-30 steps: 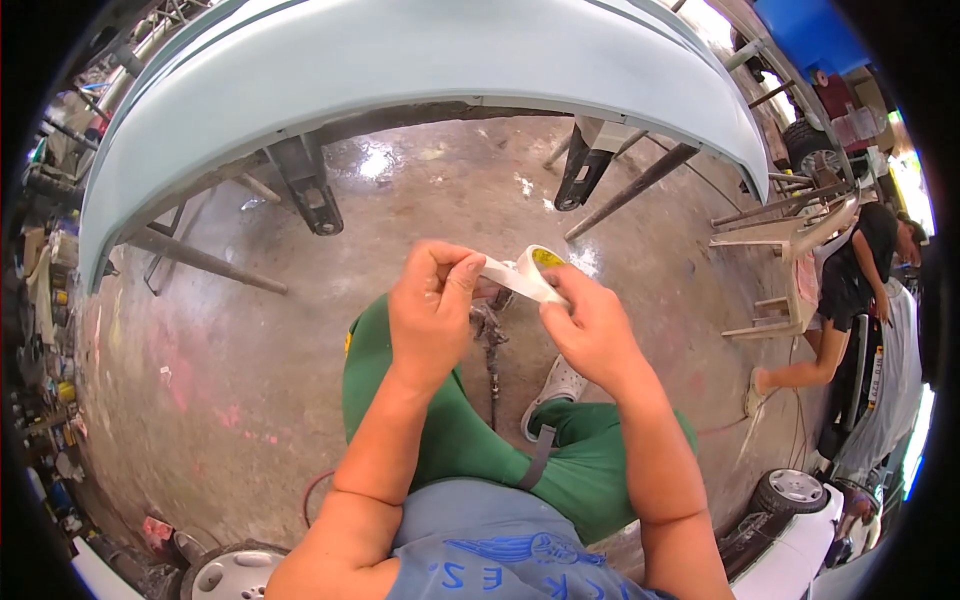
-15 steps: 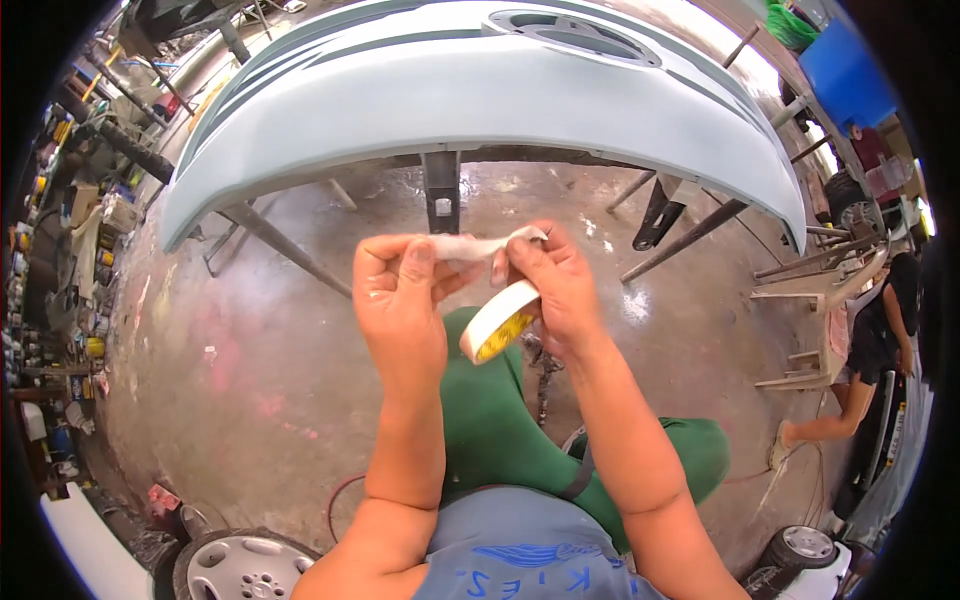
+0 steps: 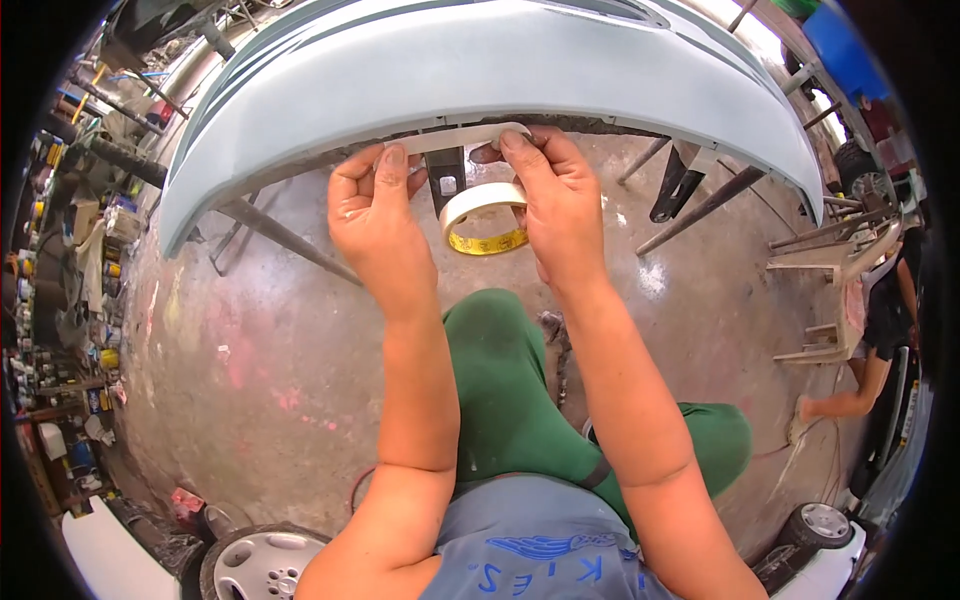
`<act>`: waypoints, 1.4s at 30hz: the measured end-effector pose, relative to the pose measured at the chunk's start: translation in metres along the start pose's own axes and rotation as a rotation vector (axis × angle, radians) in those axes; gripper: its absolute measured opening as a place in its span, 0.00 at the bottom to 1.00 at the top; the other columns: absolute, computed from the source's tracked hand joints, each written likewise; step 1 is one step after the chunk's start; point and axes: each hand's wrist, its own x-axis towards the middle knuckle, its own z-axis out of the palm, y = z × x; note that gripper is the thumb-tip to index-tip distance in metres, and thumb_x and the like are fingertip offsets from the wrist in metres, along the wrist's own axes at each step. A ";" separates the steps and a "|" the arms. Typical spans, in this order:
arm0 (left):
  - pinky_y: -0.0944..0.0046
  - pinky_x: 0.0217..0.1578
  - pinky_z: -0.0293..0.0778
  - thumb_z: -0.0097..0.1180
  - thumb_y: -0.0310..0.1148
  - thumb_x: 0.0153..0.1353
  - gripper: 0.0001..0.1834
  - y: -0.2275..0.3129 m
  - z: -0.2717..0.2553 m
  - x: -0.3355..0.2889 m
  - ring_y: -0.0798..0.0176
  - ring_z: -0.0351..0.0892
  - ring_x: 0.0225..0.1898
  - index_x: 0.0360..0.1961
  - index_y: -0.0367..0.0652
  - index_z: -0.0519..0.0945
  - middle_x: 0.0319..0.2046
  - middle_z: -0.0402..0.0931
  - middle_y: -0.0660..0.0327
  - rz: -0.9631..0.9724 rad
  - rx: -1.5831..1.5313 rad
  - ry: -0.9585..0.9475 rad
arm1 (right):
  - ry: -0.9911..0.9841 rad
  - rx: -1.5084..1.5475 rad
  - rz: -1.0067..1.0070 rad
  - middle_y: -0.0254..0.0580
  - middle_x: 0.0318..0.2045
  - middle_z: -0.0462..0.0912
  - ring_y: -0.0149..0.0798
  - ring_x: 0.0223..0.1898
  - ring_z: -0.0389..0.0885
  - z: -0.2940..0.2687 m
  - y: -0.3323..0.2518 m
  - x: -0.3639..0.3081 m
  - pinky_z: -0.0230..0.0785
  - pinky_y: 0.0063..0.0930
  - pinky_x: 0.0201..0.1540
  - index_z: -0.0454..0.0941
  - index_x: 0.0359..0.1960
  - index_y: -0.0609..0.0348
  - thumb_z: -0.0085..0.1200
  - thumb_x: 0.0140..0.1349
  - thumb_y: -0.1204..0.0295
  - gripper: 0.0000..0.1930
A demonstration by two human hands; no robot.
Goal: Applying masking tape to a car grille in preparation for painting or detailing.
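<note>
Between my two hands a strip of white masking tape (image 3: 445, 139) is stretched along the lower edge of a pale grey car bumper (image 3: 400, 75). My left hand (image 3: 378, 205) pinches the strip's left end between thumb and fingers. The other end is in my right hand (image 3: 560, 190), which also keeps hold of the masking tape roll (image 3: 484, 220). That roll hangs below the strip, its yellow printed core showing. Whether the strip touches the bumper edge or lies just in front of it, I cannot tell.
Metal stand legs (image 3: 285, 240) hold the bumper up over the stained concrete floor (image 3: 270, 350). Cans and clutter crowd the shelves (image 3: 100, 290) at left. On the right are a plastic chair (image 3: 825, 300) and another person's leg (image 3: 845, 403). Wheels (image 3: 265, 565) lie near the bottom.
Both hands have moved forward and up to the bumper's lower edge. The tape strip, twisted before, is now flat and taut. The roll has risen and turned with my right hand.
</note>
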 end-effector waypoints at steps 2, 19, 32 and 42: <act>0.65 0.41 0.80 0.58 0.29 0.68 0.10 0.000 -0.003 0.001 0.66 0.81 0.39 0.43 0.32 0.76 0.37 0.80 0.56 0.007 0.000 -0.011 | 0.010 0.015 -0.002 0.36 0.35 0.84 0.25 0.37 0.78 0.003 0.000 0.000 0.70 0.20 0.41 0.80 0.43 0.64 0.54 0.71 0.67 0.11; 0.75 0.26 0.63 0.59 0.26 0.66 0.05 -0.008 0.010 0.010 0.75 0.68 0.26 0.39 0.35 0.80 0.31 0.78 0.64 -0.067 -0.008 0.067 | 0.083 -0.071 0.120 0.33 0.28 0.79 0.25 0.26 0.69 0.010 -0.006 0.016 0.60 0.22 0.29 0.81 0.39 0.63 0.56 0.66 0.67 0.11; 0.73 0.25 0.61 0.58 0.25 0.64 0.07 -0.008 0.004 0.020 0.77 0.65 0.25 0.41 0.32 0.82 0.29 0.75 0.68 -0.119 0.064 -0.048 | -0.031 -0.152 0.160 0.36 0.28 0.81 0.26 0.24 0.69 0.013 -0.004 0.028 0.60 0.22 0.27 0.82 0.41 0.68 0.58 0.64 0.64 0.16; 0.75 0.25 0.62 0.58 0.25 0.63 0.11 -0.006 -0.003 0.019 0.75 0.66 0.25 0.46 0.34 0.79 0.26 0.72 0.66 -0.063 0.215 0.028 | 0.016 -0.290 0.029 0.60 0.32 0.85 0.50 0.35 0.85 0.011 -0.008 -0.001 0.75 0.38 0.42 0.81 0.44 0.69 0.49 0.55 0.73 0.17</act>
